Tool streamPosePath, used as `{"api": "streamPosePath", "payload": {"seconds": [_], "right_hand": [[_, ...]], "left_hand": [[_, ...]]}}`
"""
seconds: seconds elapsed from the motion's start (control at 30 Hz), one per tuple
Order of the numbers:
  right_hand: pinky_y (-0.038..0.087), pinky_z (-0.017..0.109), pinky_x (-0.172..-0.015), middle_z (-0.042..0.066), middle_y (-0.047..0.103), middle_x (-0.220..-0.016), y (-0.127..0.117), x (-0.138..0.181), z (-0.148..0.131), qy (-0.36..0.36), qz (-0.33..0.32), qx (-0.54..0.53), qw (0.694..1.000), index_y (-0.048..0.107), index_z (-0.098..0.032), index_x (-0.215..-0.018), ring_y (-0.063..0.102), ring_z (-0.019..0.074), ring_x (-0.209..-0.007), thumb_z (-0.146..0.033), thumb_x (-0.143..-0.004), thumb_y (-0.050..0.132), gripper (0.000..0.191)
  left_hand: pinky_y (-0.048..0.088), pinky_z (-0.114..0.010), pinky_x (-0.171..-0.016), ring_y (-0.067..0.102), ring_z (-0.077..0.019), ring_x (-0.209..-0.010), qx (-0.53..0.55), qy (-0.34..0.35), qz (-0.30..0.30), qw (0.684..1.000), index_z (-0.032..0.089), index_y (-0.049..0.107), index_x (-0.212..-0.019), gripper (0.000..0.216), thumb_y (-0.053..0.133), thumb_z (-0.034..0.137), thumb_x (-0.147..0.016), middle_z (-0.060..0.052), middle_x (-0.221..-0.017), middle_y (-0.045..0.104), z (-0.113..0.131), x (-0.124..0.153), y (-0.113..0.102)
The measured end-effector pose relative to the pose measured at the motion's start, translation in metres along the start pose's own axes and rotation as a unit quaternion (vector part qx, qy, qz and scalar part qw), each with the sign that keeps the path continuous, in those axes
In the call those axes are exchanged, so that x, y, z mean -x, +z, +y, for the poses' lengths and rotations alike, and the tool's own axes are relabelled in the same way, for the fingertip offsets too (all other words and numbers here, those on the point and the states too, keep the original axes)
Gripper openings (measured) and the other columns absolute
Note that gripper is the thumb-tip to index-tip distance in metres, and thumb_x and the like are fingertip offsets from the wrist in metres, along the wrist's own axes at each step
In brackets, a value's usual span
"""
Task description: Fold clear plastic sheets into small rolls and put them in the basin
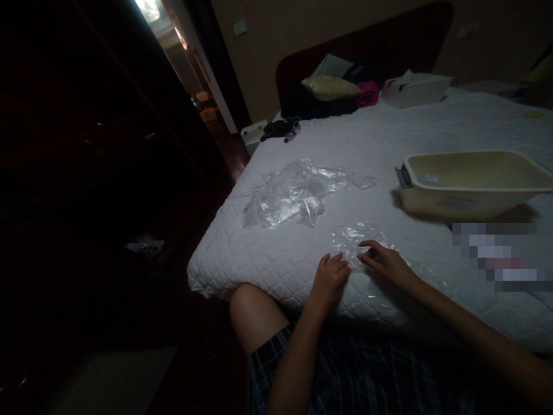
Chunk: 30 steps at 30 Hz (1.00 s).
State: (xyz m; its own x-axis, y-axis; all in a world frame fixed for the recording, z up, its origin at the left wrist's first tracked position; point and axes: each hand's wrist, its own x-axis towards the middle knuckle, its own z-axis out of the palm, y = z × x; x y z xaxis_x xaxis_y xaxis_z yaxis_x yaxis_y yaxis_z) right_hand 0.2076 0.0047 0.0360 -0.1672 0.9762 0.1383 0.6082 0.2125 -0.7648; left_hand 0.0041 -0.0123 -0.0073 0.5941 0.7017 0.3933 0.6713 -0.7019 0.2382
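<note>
A clear plastic bag (356, 232) lies crinkled near the front edge of the bed, beneath both hands. My left hand (332, 279) is at its near left side, fingers bent over the film as if gripping it; the thumb is hidden. From the right, my right hand (384, 262) reaches over the same bag, thumb and fingers curved with a gap between their tips. Farther back on the bed sits a loose heap of clear plastic bags (287, 193).
A cream plastic tub (466, 199) with a grey handle stands on the white quilted bedspread (242, 262) at right. Near the headboard (367, 34) are a beige pillow (330, 87), a pink roll (367, 94) and a white box (415, 90). Dark floor lies left.
</note>
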Motion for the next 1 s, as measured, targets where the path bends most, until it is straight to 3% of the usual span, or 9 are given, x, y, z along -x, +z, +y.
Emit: {"api": "streamPosePath", "payload": {"seconds": [0.17,0.4,0.63,0.83,1.0], "right_hand": [[0.053,0.036,-0.062,0.003,0.07,-0.073,0.001,0.005,0.001,0.005,-0.014,-0.03,0.999,0.054,-0.023,-0.107,0.067,0.022,-0.065,-0.049,-0.08,0.058,0.038],[0.054,0.042,-0.077,0.005,0.073,-0.086,-0.004,0.026,0.005,-0.028,-0.052,-0.032,0.998,0.047,-0.023,-0.13,0.07,0.0245,-0.08,-0.048,-0.081,0.059,0.056],[0.053,0.044,-0.083,0.01,0.072,-0.095,-0.009,0.047,0.004,-0.131,-0.049,0.079,0.987,0.066,-0.021,-0.097,0.067,0.025,-0.089,-0.045,-0.086,0.055,0.029],[0.053,0.042,-0.082,0.01,0.069,-0.095,-0.006,0.057,-0.003,-0.203,-0.041,0.131,0.97,0.068,-0.021,-0.097,0.065,0.0227,-0.091,-0.029,-0.091,0.046,0.023],[0.052,0.042,-0.082,0.009,0.07,-0.092,-0.006,0.054,-0.003,-0.2,-0.044,0.149,0.967,0.068,-0.021,-0.096,0.065,0.0224,-0.087,-0.028,-0.09,0.046,0.023]], "left_hand": [[0.036,-0.046,-0.111,0.046,-0.0184,-0.133,0.021,-0.007,-0.001,1.0,0.017,0.061,-0.106,0.02,0.05,0.012,-0.09,-0.008,-0.118,0.068,0.0,0.001,-0.001],[0.037,-0.045,-0.111,0.05,-0.018,-0.129,0.094,-0.035,0.032,0.994,0.018,0.06,-0.112,0.024,0.048,0.013,-0.091,-0.006,-0.115,0.069,-0.001,0.001,0.002],[0.04,-0.044,-0.108,0.056,-0.0163,-0.123,0.118,-0.035,0.039,0.992,0.02,0.059,-0.113,0.026,0.051,0.012,-0.089,-0.009,-0.129,0.062,0.001,0.001,0.0],[0.036,-0.045,-0.111,0.051,-0.0168,-0.127,0.095,-0.014,0.024,0.995,0.018,0.057,-0.119,0.03,0.049,0.013,-0.09,-0.009,-0.125,0.064,0.002,0.001,-0.002],[0.031,-0.049,-0.112,0.048,-0.0209,-0.13,0.096,-0.003,0.007,0.995,0.019,0.061,-0.114,0.03,0.053,0.013,-0.086,-0.007,-0.12,0.067,0.004,0.001,-0.005]]}}
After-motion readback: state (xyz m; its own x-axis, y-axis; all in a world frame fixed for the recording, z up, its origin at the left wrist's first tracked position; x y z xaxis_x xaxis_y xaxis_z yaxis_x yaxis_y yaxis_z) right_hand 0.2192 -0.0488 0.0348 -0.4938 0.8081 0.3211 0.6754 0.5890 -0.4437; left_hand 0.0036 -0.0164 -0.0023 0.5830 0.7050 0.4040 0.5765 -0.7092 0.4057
